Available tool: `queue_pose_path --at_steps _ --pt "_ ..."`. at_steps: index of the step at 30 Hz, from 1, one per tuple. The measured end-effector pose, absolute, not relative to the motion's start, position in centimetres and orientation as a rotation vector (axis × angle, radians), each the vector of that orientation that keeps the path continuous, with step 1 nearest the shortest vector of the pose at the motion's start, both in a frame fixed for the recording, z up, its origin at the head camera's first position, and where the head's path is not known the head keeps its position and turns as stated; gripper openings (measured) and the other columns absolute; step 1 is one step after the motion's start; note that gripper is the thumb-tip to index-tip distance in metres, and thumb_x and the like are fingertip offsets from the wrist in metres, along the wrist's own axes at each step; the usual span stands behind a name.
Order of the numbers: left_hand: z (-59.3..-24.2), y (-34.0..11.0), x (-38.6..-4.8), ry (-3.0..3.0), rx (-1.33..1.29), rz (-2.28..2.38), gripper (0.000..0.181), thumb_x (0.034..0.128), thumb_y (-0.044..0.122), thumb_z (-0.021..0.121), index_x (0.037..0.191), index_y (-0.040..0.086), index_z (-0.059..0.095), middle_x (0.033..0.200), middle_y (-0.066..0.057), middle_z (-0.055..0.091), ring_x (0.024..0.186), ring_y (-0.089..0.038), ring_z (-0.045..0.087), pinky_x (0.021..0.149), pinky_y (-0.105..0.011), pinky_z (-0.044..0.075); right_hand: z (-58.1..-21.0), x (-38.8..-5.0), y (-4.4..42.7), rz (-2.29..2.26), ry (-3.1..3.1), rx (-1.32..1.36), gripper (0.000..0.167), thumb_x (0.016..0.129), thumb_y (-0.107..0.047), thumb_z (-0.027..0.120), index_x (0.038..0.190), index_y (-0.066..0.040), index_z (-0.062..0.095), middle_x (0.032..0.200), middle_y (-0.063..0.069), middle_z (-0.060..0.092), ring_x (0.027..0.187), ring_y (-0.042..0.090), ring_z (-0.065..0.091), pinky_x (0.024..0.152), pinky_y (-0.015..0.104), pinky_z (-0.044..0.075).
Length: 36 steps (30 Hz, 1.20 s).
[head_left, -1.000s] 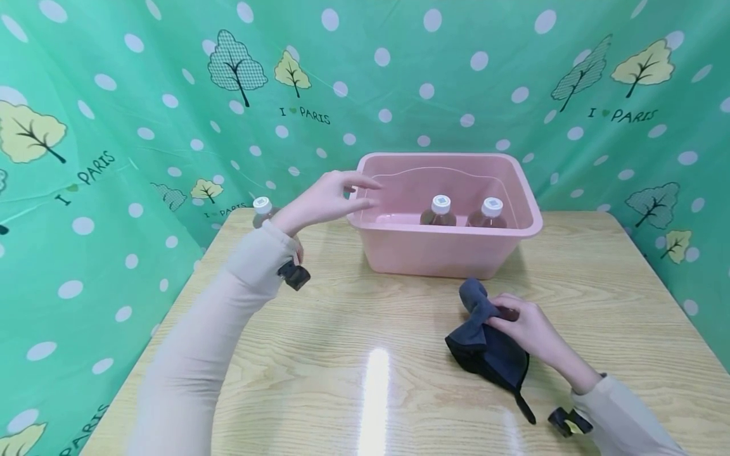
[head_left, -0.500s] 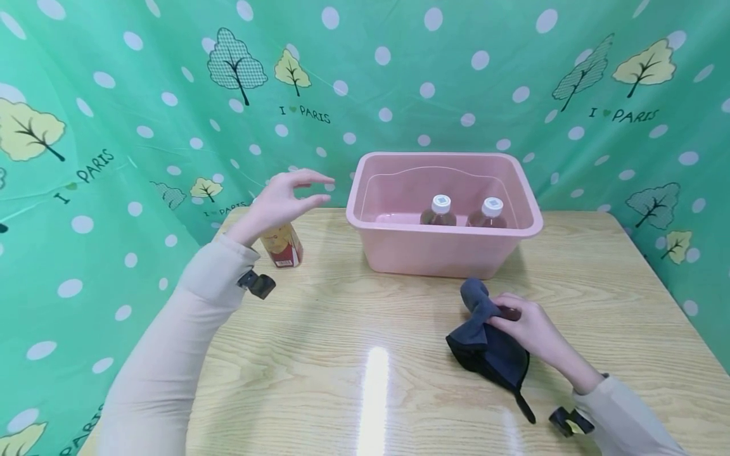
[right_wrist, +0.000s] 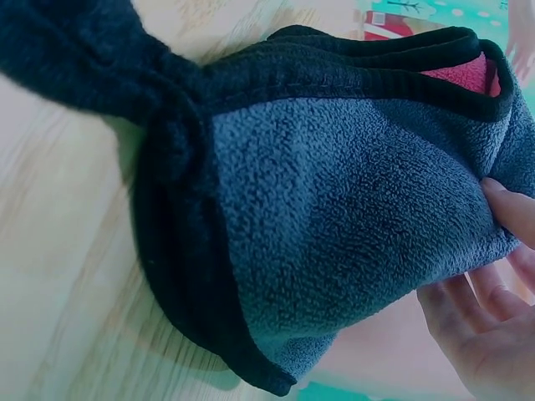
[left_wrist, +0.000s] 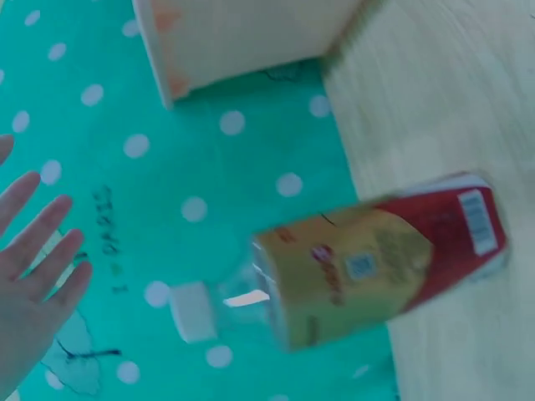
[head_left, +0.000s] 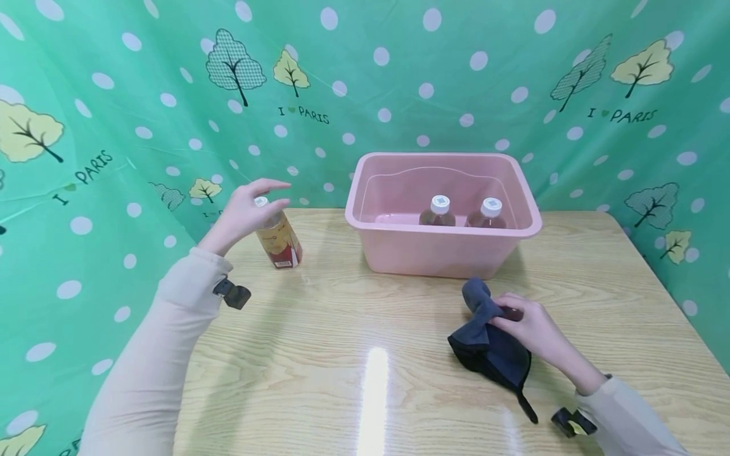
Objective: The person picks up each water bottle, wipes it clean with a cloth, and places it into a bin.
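My left hand is spread, with thumb and fingers apart and nothing held. From the head camera it partly overlaps a clear bottle with a white cap and a yellow and red label. In the left wrist view a gap separates the hand from that bottle, which stands on the table. Lower right, my right hand pinches a bunched, fuzzy dark grey cloth with black edging. A strip of pink shows inside a fold of the cloth in the right wrist view.
A pink plastic tub stands at the back of the wooden table. Inside it are a white-capped bottle and a second white-capped bottle. A green printed curtain hangs behind and at the sides.
My left hand has moved left from the tub's left rim to the standing bottle, uncovering more of it. The right hand and cloth have stayed almost still.
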<state>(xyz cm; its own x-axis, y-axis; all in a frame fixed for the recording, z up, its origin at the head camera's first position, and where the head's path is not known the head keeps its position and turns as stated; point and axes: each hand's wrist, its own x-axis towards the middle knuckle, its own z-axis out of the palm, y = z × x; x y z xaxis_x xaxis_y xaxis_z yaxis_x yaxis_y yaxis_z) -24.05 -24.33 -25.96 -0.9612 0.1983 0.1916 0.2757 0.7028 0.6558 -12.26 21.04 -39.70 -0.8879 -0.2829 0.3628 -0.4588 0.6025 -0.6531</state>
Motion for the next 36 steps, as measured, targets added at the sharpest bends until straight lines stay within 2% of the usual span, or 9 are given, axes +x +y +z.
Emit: queue_pose_path --at_steps 6,11,23,28,36 --pt "-27.2 -26.0 -24.2 -2.78 -0.362 -1.121 0.049 0.0853 0.035 0.057 0.127 0.011 0.047 0.135 -0.007 0.04 0.127 -0.025 0.029 0.103 -0.053 0.021 -39.8 -12.2 21.1 1.168 -2.583 0.632 0.021 0.069 0.008 0.069 0.088 0.001 0.065 0.082 0.007 0.061 0.075 -0.004 0.049 0.058 0.017 0.048" --pt "-28.4 -27.2 -24.6 -2.762 -0.321 -1.114 0.05 0.0856 0.032 0.057 0.13 0.012 0.044 0.137 -0.008 0.036 0.128 -0.026 0.027 0.102 -0.054 0.021 -39.8 -12.2 21.2 1.165 -2.593 0.633 0.022 0.069 0.009 0.068 0.089 0.001 0.065 0.083 0.005 0.061 0.075 -0.004 0.05 0.059 0.016 0.048" --pt "-30.3 -28.4 -25.3 -2.827 -0.16 -1.171 0.064 0.0878 0.041 0.05 0.14 0.015 0.023 0.144 -0.013 0.018 0.127 -0.042 0.019 0.097 -0.062 0.021 -40.0 -12.3 21.3 1.164 -2.603 0.642 0.022 0.07 0.009 0.067 0.09 -0.001 0.065 0.083 0.002 0.062 0.077 -0.005 0.051 0.062 0.014 0.047" --pt "-31.2 -28.5 -25.8 -2.803 -0.124 -1.197 0.066 0.0881 0.042 0.048 0.141 0.014 0.02 0.144 -0.015 0.017 0.127 -0.04 0.02 0.1 -0.057 0.022 -39.9 -12.2 21.3 1.173 -2.607 0.644 0.022 0.071 0.009 0.067 0.09 0.0 0.065 0.083 0.003 0.062 0.077 -0.005 0.051 0.061 0.014 0.047" --pt "-32.1 -28.6 -26.3 -2.732 -0.076 -1.259 0.062 0.0897 0.037 0.048 0.14 0.01 0.023 0.14 -0.017 0.024 0.126 -0.036 0.025 0.102 -0.051 0.024 -39.8 -12.2 21.3 1.172 -2.612 0.642 0.022 0.071 0.01 0.066 0.09 0.0 0.065 0.084 0.004 0.062 0.077 -0.005 0.051 0.061 0.017 0.049"
